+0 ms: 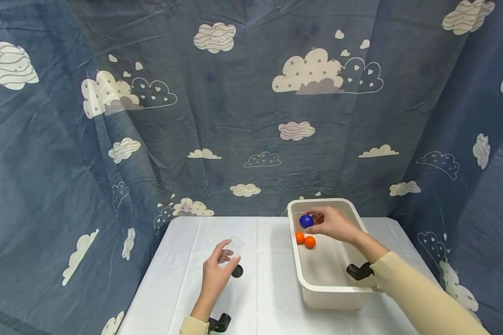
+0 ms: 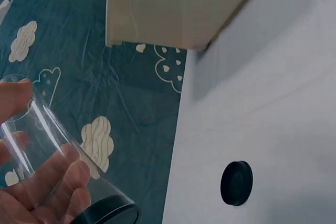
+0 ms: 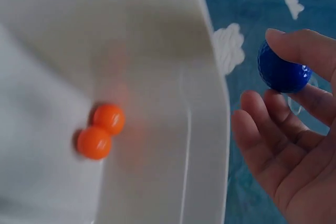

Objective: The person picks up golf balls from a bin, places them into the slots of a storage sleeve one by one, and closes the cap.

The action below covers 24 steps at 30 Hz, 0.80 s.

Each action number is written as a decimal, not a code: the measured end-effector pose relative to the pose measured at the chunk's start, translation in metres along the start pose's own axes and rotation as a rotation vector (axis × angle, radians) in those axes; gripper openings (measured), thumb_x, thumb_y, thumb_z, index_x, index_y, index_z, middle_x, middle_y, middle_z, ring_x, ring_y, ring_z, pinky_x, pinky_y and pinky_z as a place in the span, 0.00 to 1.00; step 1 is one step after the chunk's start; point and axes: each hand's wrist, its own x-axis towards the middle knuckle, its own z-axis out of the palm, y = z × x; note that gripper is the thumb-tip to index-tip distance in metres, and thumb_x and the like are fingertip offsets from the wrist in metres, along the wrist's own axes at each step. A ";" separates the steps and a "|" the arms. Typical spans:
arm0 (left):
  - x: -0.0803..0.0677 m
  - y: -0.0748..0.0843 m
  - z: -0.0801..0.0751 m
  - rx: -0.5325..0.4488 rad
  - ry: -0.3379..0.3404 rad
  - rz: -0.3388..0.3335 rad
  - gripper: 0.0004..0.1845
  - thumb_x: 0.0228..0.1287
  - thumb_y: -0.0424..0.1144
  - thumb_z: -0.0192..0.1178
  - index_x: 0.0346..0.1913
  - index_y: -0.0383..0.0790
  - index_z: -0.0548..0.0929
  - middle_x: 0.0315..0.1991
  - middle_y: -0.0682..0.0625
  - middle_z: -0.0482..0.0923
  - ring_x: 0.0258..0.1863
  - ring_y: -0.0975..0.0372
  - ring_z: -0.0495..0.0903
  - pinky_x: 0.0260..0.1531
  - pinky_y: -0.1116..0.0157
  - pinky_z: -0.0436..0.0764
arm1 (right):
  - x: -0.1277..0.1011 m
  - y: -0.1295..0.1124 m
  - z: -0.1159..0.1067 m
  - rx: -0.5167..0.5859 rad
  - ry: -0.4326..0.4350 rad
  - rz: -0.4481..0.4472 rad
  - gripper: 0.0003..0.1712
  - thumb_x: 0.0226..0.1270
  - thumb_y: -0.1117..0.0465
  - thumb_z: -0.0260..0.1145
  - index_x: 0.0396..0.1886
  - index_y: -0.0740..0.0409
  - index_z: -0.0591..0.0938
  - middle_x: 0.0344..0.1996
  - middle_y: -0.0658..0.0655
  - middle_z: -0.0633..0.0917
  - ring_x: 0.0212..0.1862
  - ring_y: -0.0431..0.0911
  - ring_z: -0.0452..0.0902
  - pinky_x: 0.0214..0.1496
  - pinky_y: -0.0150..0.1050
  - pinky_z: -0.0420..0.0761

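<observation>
My left hand (image 1: pixel 217 272) grips a clear cylindrical container (image 2: pixel 55 135) with a black end, thumb on one side and fingers round the other. A round black lid (image 2: pixel 237 183) lies on the table, apart from that hand. Over the far part of a cream bin (image 1: pixel 328 288), my right hand (image 1: pixel 333 225) pinches a dimpled blue golf ball (image 3: pixel 283 69) between thumb and index finger, its other fingers spread loosely below. Two orange balls (image 3: pixel 109 119) touch each other on the bin's floor, by its left wall.
A white cloth covers the table (image 1: pixel 272 279), and the bin stands on its right side. Behind and at both sides hangs a dark blue curtain (image 1: pixel 234 121) with cloud prints. Black wrist mounts (image 1: pixel 220 323) sit by both sleeves.
</observation>
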 end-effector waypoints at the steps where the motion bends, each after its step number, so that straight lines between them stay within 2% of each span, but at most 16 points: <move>1: 0.000 0.002 0.001 0.001 -0.010 -0.003 0.28 0.59 0.49 0.74 0.62 0.59 0.79 0.40 0.51 0.85 0.39 0.57 0.83 0.45 0.46 0.79 | 0.000 -0.005 0.001 0.016 0.003 -0.009 0.28 0.54 0.56 0.81 0.56 0.51 0.84 0.35 0.51 0.84 0.38 0.48 0.78 0.39 0.41 0.81; 4: 0.000 0.007 0.004 0.019 -0.040 -0.006 0.28 0.59 0.49 0.74 0.63 0.60 0.79 0.40 0.49 0.85 0.38 0.57 0.83 0.44 0.47 0.80 | 0.000 -0.016 0.006 0.068 -0.011 -0.042 0.26 0.55 0.59 0.80 0.55 0.51 0.84 0.35 0.51 0.84 0.37 0.48 0.79 0.40 0.41 0.81; 7: 0.000 0.011 0.007 0.039 -0.063 -0.001 0.29 0.58 0.50 0.74 0.64 0.60 0.79 0.41 0.50 0.85 0.37 0.62 0.83 0.43 0.49 0.81 | 0.001 -0.025 0.014 0.127 -0.041 -0.073 0.26 0.54 0.61 0.80 0.54 0.52 0.84 0.34 0.51 0.84 0.36 0.48 0.80 0.41 0.41 0.82; 10: -0.001 0.015 0.010 0.041 -0.084 0.016 0.30 0.58 0.53 0.74 0.64 0.60 0.78 0.41 0.52 0.85 0.35 0.66 0.84 0.37 0.54 0.83 | 0.002 -0.033 0.022 0.147 -0.054 -0.111 0.26 0.54 0.60 0.81 0.54 0.53 0.84 0.35 0.52 0.84 0.36 0.48 0.81 0.41 0.40 0.82; 14: -0.004 0.021 0.012 0.033 -0.106 0.040 0.29 0.57 0.55 0.74 0.62 0.57 0.79 0.41 0.54 0.86 0.29 0.67 0.84 0.28 0.64 0.82 | 0.002 -0.044 0.031 0.187 -0.082 -0.145 0.26 0.54 0.59 0.81 0.54 0.55 0.84 0.40 0.54 0.85 0.38 0.49 0.83 0.40 0.40 0.83; 19: -0.007 0.028 0.017 0.035 -0.124 0.029 0.24 0.56 0.54 0.75 0.54 0.55 0.80 0.40 0.58 0.85 0.28 0.69 0.82 0.28 0.68 0.80 | 0.002 -0.060 0.046 0.188 -0.141 -0.194 0.23 0.55 0.60 0.80 0.52 0.53 0.85 0.41 0.52 0.86 0.39 0.47 0.83 0.43 0.40 0.82; 24: -0.009 0.033 0.020 0.023 -0.148 0.045 0.24 0.57 0.55 0.74 0.54 0.56 0.80 0.37 0.55 0.86 0.28 0.68 0.82 0.29 0.67 0.82 | 0.002 -0.072 0.062 0.214 -0.203 -0.231 0.25 0.56 0.60 0.80 0.54 0.51 0.84 0.44 0.49 0.86 0.41 0.47 0.83 0.45 0.41 0.83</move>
